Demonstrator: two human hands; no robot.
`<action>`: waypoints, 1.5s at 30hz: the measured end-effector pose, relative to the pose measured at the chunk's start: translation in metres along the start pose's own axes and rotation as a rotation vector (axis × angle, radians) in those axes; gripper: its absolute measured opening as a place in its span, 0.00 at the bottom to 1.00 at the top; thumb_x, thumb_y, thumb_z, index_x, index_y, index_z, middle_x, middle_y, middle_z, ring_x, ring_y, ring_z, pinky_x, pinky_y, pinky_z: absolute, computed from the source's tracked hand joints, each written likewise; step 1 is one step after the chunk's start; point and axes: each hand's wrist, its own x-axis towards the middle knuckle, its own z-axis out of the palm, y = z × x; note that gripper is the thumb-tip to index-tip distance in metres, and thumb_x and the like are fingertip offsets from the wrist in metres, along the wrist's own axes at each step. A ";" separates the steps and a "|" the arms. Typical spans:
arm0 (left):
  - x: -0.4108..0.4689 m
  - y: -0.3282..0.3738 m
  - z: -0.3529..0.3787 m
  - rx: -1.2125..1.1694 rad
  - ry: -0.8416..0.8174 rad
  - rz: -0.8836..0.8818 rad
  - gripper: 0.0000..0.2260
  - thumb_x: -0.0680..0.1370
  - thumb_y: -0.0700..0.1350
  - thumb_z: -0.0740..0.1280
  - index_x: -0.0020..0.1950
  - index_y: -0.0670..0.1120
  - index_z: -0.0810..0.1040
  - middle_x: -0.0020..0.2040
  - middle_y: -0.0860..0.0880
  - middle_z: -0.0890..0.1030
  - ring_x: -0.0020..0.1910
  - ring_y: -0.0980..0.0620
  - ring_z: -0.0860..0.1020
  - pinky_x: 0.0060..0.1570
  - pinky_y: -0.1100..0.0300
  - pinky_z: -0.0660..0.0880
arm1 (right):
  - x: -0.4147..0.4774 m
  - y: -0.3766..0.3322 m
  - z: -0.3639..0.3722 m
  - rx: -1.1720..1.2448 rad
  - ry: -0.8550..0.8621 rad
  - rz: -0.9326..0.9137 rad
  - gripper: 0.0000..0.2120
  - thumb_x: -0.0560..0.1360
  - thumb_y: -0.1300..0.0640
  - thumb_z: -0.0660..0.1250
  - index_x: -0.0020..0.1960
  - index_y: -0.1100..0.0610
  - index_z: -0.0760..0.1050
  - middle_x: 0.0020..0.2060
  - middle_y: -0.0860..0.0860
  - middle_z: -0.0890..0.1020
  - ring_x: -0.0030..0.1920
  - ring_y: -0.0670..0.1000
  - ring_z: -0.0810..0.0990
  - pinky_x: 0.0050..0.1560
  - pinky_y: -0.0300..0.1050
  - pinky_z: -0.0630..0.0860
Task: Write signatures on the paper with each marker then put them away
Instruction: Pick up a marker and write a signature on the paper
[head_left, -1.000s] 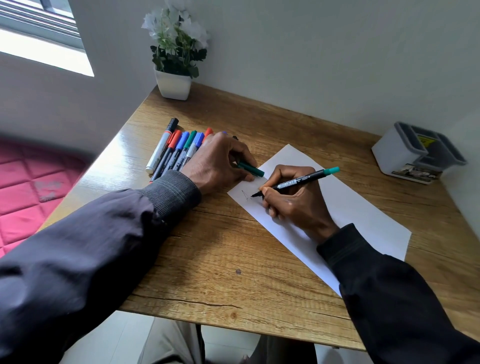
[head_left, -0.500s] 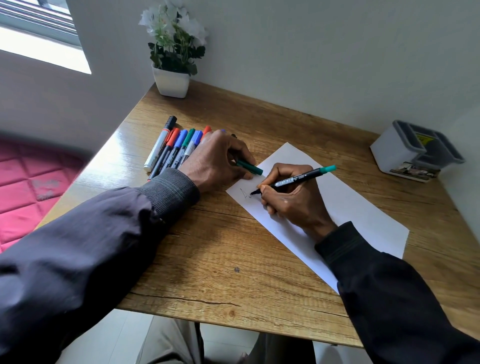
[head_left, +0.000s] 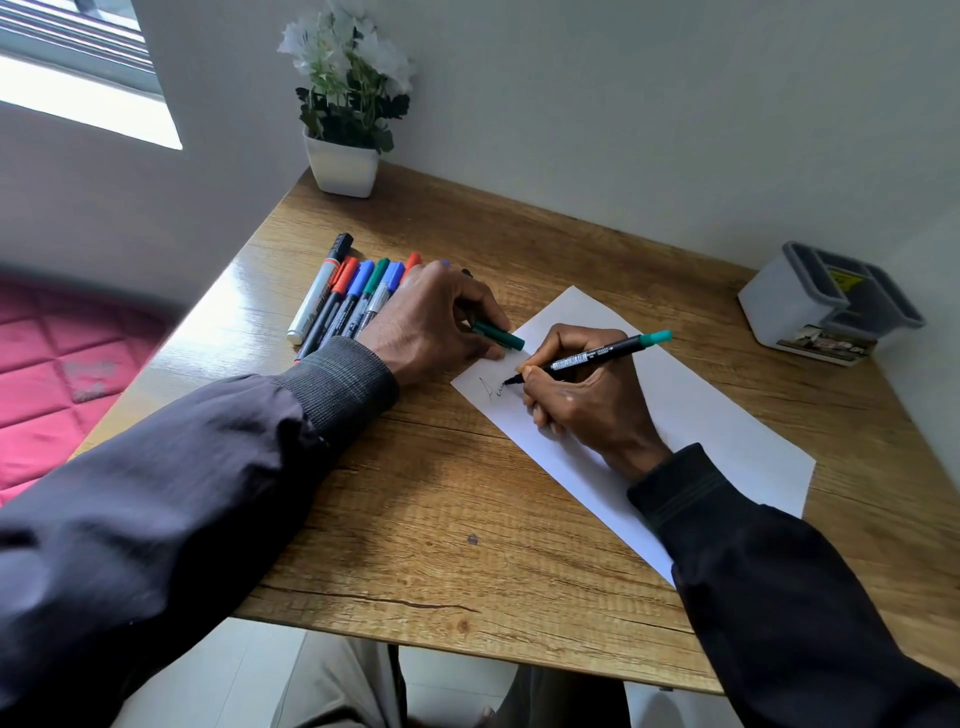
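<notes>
A white paper (head_left: 696, 415) lies slanted on the wooden desk (head_left: 467, 519). My right hand (head_left: 582, 400) grips a black marker with a teal end (head_left: 602, 356), its tip touching the paper's near-left corner beside a short handwritten line (head_left: 493, 389). My left hand (head_left: 431, 322) rests at the paper's left edge and pinches a green marker cap (head_left: 498, 335). A row of several capped markers (head_left: 348, 296), red, blue, green and one white-barrelled, lies to the left, partly hidden under my left hand.
A white pot with white flowers (head_left: 345, 156) stands at the desk's far left corner. A grey and white plastic organiser box (head_left: 826, 306) sits at the far right by the wall. A pink quilted surface (head_left: 57, 374) lies beyond the desk's left edge.
My right hand has moved the marker tip slightly rightwards, and the written line on the paper has grown longer. My left hand has stayed put with the cap.
</notes>
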 end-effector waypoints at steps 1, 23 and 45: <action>0.000 0.000 0.000 -0.001 0.000 -0.002 0.09 0.68 0.42 0.81 0.47 0.47 0.87 0.41 0.57 0.83 0.41 0.76 0.76 0.38 0.80 0.70 | 0.000 0.000 0.000 0.004 0.004 0.005 0.08 0.73 0.72 0.69 0.37 0.64 0.76 0.26 0.60 0.80 0.22 0.54 0.77 0.23 0.40 0.71; 0.000 -0.001 -0.001 -0.005 -0.015 -0.012 0.09 0.69 0.43 0.80 0.48 0.48 0.86 0.43 0.57 0.83 0.43 0.73 0.78 0.40 0.79 0.73 | 0.003 0.001 0.001 -0.081 0.040 -0.031 0.06 0.72 0.65 0.71 0.37 0.60 0.77 0.27 0.60 0.80 0.22 0.52 0.78 0.23 0.40 0.71; 0.000 -0.001 0.000 0.007 -0.013 -0.033 0.09 0.70 0.43 0.80 0.48 0.48 0.86 0.46 0.56 0.84 0.41 0.72 0.78 0.39 0.80 0.71 | -0.002 0.004 -0.008 0.015 0.032 -0.008 0.03 0.73 0.66 0.70 0.42 0.66 0.78 0.31 0.65 0.81 0.25 0.56 0.78 0.25 0.42 0.74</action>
